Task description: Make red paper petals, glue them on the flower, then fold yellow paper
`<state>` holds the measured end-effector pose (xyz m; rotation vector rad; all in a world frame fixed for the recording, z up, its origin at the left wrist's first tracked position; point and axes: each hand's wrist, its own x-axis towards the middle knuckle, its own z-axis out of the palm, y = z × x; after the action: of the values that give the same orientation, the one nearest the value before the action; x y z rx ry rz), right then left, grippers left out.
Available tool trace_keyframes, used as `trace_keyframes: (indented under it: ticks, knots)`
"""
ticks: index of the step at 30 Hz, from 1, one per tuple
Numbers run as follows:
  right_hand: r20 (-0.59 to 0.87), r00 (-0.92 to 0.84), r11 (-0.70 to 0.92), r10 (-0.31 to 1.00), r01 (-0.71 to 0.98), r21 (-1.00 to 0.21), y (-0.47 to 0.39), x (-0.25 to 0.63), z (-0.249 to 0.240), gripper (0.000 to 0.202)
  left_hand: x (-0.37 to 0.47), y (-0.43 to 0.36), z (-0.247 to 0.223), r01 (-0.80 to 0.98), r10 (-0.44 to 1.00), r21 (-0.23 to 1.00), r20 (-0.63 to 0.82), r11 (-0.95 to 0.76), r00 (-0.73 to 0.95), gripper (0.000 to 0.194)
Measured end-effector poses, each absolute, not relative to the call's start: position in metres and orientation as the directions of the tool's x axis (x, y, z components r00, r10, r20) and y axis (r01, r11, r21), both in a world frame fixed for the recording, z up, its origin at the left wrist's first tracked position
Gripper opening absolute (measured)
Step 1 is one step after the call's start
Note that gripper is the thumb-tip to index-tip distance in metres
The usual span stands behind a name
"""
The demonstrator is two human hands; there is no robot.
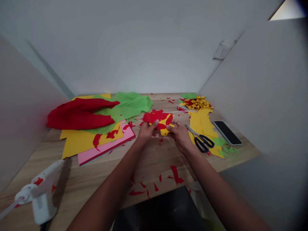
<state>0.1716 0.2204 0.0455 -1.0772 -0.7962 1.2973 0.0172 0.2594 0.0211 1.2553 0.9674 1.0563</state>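
Observation:
Between both hands, above the middle of the table, is a red and yellow paper flower (160, 120). Its petals look cut from red and yellow paper, with ragged edges. My left hand (147, 130) grips its left side, thumb lying on top. On the lower right side, my right hand (179, 133) pinches the yellow part between thumb and fingers. Both hands' fingertips under the flower are partly hidden. To the right of my right hand lie scissors (202, 141) with dark handles, resting on yellow paper strips (203, 122).
Red crepe paper (79, 114) and green crepe paper (131, 104) lie back left, over yellow sheets (84, 142) and a pink sheet (106, 149). A white glue gun (44, 192) stands front left. Yellow curled pieces (198, 103) and a phone (227, 132) are right. Red scraps (176, 175) litter the table.

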Motion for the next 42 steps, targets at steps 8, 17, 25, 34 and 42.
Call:
trace_keyframes:
  ticks: [8,17,25,34,42]
  knots:
    - [-0.093,0.021,-0.082,0.995,-0.31,-0.947,0.255,0.174,0.022,0.03,0.018,0.266,0.006,-0.147,0.998,0.989,0.029,-0.021,0.057,0.032]
    - [-0.083,-0.07,-0.101,0.994,-0.326,-0.94,0.27,0.19,0.01,0.027,0.01,0.27,0.002,-0.254,0.995,0.967,-0.017,-0.009,-0.103,0.034]
    - [0.211,-0.128,0.192,0.969,-0.14,-0.971,0.262,0.191,0.012,0.028,0.011,0.267,0.015,-0.316,0.992,0.949,-0.033,-0.007,-0.122,0.045]
    - [0.31,-0.111,0.323,0.944,0.119,-0.939,0.26,0.19,0.0,0.014,0.012,0.259,0.019,-0.307,0.993,0.945,-0.119,0.11,-0.012,0.045]
    - [0.307,-0.091,0.312,0.947,0.039,-0.949,0.259,0.183,0.002,0.014,0.013,0.254,0.016,-0.171,0.973,0.958,-0.228,0.232,0.041,0.026]
